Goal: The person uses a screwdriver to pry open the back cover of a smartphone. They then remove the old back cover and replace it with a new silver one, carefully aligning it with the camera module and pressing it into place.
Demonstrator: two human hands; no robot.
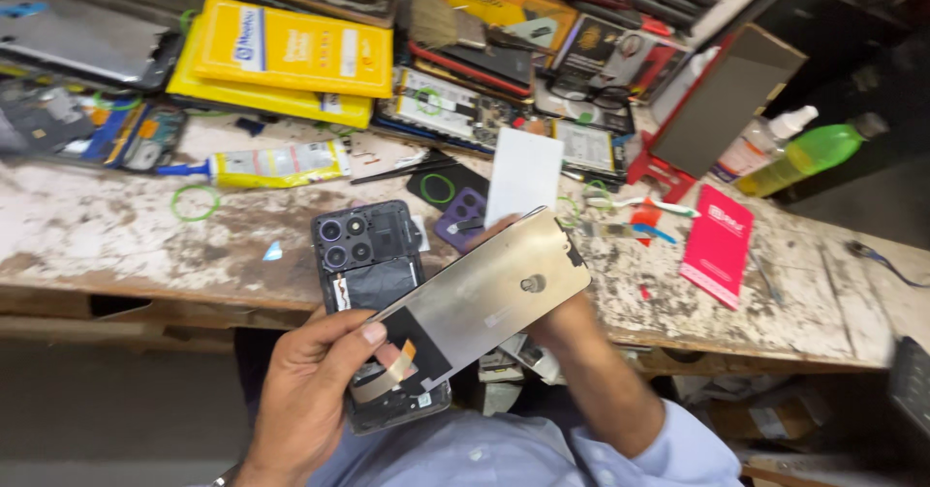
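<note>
In the head view, we see our left hand (310,390) low in the middle of the frame. It pinches the bottom corner of a flat silver phone screen panel (484,298), with the thumb on its dark part. Our right hand (547,327) is mostly hidden behind the panel and holds its other side. Under the panel lies an open dark phone (368,264) with round camera holes. Behind it is the dirty white counter (116,235). On it we see a yellow glue tube (276,164) at upper left and a pink card (719,243) at right.
</note>
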